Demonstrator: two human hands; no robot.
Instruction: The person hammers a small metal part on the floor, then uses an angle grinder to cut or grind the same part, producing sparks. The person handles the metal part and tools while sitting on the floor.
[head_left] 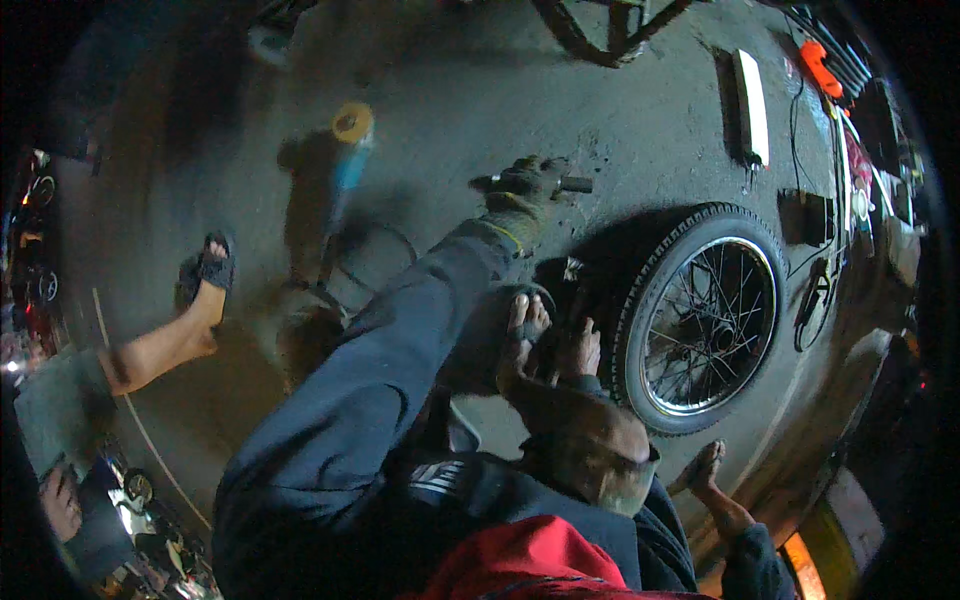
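My left arm in a navy sleeve reaches up to mid-view. Its hand [520, 195], in a yellow-green work glove, has its fingers wrapped round a short dark rod [576, 185], whose metal cylinder end sticks out to the right. The hand hovers over or rests on the floor; which, I cannot tell. A spoked wheel with a black tyre [655, 290] lies to the right of my feet. My sandalled foot [530, 318] is below the glove. Beside it is a pale shape with fingers or toes [580, 350], partly behind my bent leg; whether it is my right hand is unclear.
A blue tube-like thing with a yellow round end [352, 150] stands left, a thin hose near it. A white light bar [752, 110], cables and an orange object [820, 68] lie right. A metal frame [620, 45] is far ahead. Other people's feet [215, 265] show.
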